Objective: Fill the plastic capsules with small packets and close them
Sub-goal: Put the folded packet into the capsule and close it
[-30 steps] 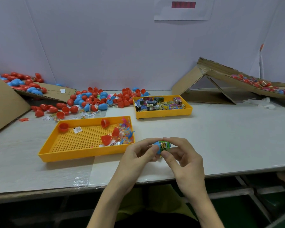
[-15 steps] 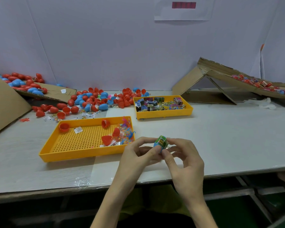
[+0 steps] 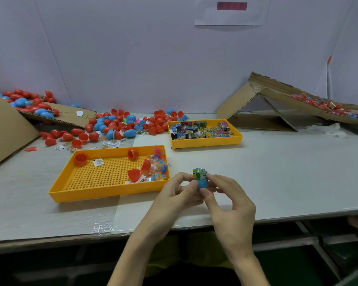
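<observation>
2 yellow trays (image 3: 110,195), 2 hands (image 3: 175,194)

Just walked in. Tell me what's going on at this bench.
A person is filling capsules by hand. The left hand and right hand both pinch a blue plastic capsule half above the table's near edge. A small green printed packet sticks out of its top, with no lid on yet. Beside them sits a yellow perforated plastic tray holding red plastic capsule halves. Farther back is a smaller yellow plastic tray of packets.

Cardboard ramp (image 3: 277,88) far right — crumpled white tissue (image 3: 330,129) beside it.
</observation>
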### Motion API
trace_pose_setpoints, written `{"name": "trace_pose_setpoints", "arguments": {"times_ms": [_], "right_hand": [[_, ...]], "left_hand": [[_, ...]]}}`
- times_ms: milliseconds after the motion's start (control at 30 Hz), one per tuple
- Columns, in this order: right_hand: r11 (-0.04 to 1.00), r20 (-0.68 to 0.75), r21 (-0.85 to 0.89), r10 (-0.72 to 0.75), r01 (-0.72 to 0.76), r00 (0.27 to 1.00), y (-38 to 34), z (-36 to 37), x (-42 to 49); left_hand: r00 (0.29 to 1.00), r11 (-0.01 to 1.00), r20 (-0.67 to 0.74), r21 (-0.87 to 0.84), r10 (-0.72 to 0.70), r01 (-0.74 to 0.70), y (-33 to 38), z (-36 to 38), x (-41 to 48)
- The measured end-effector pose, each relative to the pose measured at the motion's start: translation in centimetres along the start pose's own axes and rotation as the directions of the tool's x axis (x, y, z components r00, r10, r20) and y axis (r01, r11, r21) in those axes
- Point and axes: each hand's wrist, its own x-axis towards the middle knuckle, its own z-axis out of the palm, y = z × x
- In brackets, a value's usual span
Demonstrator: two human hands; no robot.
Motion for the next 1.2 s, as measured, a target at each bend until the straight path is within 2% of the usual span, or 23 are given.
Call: {"name": "trace_pose_setpoints", "arguments": {"times_ms": [433,767,933,1200], "right_hand": [[0.997,-0.048,-0.005,-0.075,0.075,0.996,0.93,0.07,-0.58],[0.993,0.04,-0.058,-0.104,0.106,0.994,0.87,-0.18,-0.43],[0.994,0.009,-0.037,-0.104,0.104,0.995,0.89,-0.08,-0.45],[0.991,-0.029,0.005,-0.136,0.136,0.99,0.99,-0.08,-0.64]], "left_hand": [[0.999,0.995,-0.048,0.098,-0.003,0.007,-0.15,0.07,-0.02],[0.997,1.0,-0.067,-0.002,0.025,-0.025,-0.15,0.04,0.06],[0.999,0.999,-0.031,0.033,0.035,-0.034,-0.03,0.05,-0.05],[0.996,0.995,-0.077,0.095,0.043,-0.036,-0.11,0.12,0.0]]}}
